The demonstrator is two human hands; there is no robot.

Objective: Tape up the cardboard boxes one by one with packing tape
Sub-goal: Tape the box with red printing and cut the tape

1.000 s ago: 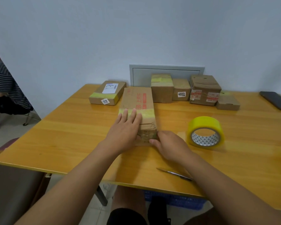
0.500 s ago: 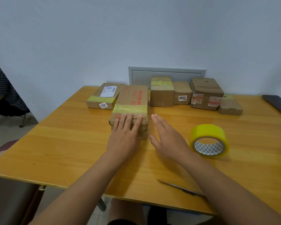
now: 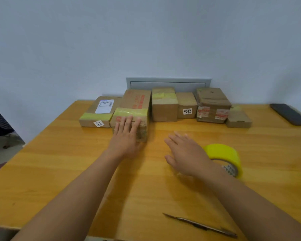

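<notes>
The long taped box (image 3: 134, 108) lies at about eleven o'clock on the table (image 3: 59, 162), in the row along the wall, a yellow band across it. The left hand (image 3: 124, 141) presses flat fingers on its near end; this box looks finished and parked. The right hand (image 3: 184, 153) hovers open, holding nothing, beside the tape roll (image 3: 224, 153) at two o'clock. Next: pick an untaped box.

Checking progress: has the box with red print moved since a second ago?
Yes. The box with red print slid away, into the row beside the box labelled 1218.
</notes>
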